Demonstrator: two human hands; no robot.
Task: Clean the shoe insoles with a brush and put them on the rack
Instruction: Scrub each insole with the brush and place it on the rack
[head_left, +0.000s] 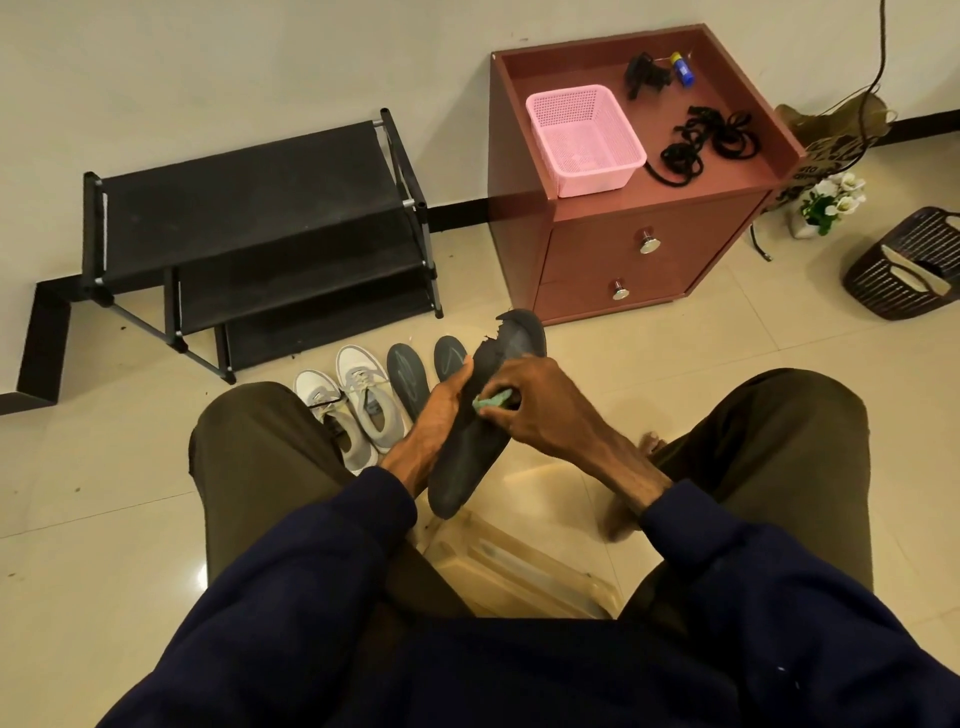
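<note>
Seated person seen from above, knees apart, on a tiled floor. The left hand grips the dark insole along its left edge, thumb lying up the rim and fingers curled behind; the insole is held tilted between the knees, toe end pointing to 12 o'clock and ragged at the tip. The right hand is closed round a green brush, mostly hidden by the fingers, which is pressed against the insole's upper face near its middle. On the floor at 12 o'clock, just beyond the hands, lie a left floor insole and a right floor insole, side by side. Just beside them toward 11 o'clock is a pair of grey sneakers. The black shoe rack stands against the wall at 10 o'clock. A reddish cabinet at 1 o'clock carries a pink basket and black laces.
</note>
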